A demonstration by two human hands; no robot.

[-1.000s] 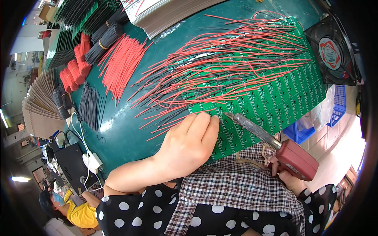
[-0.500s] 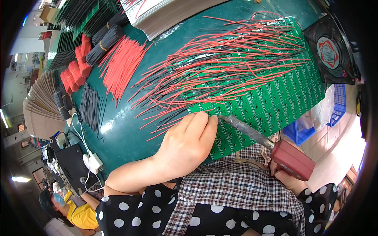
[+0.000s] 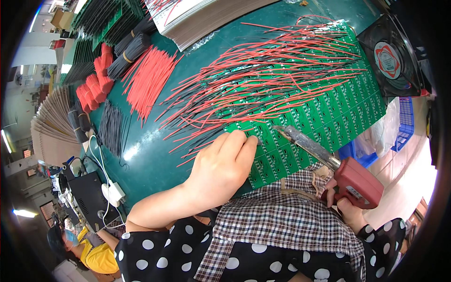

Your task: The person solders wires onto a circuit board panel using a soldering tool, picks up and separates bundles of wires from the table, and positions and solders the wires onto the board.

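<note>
L hand (image 3: 218, 160) is curling its fingers close together over the L edge of the PCB (image 3: 324, 127); fingertips are hidden, so can't tell if they're clamping anything. R hand (image 3: 346, 206) is wrapping its fingers round the iron (image 3: 340, 168), its tip (image 3: 279, 128) pointing at the PCB just R of the L hand; contact unclear. Red & blk wires (image 3: 263, 70) are crossing the far part. Ideally, L hand should be bracing steadily, clear of the presumably hot tip; R hand should be aiming precisely, w/o brushing wires.
</note>
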